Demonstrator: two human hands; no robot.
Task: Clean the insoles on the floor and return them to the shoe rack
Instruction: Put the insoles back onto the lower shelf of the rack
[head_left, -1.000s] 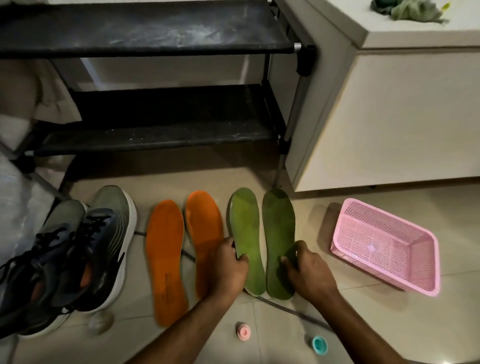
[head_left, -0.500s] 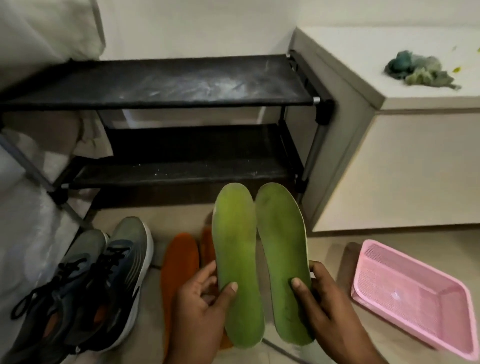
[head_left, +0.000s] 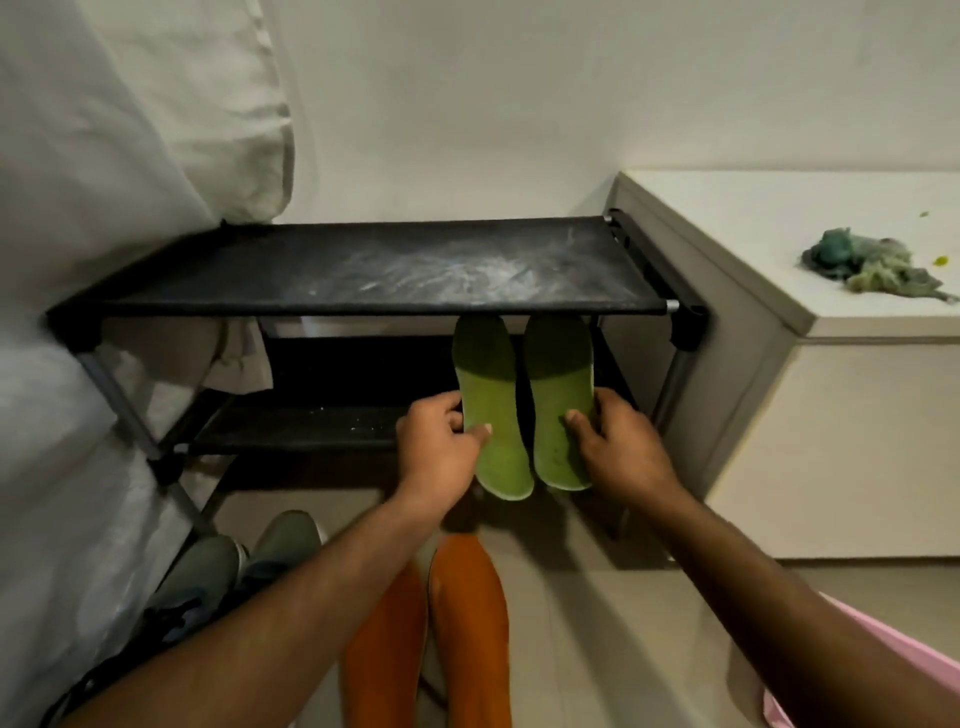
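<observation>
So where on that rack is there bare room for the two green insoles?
The lower shelf is bare from the left hand to the rack's left leg. The dusty top shelf is bare across its width. It is crowded at the lower right, where both hands hold the green insoles, right hand near the right post.

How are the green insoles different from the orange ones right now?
The green insoles are held up, one in the left hand and one in the right hand; the orange insoles lie on the floor. The green pair's toes reach under the shoe rack's top shelf; the orange pair sits in front of it. Both pairs lie side by side.
</observation>
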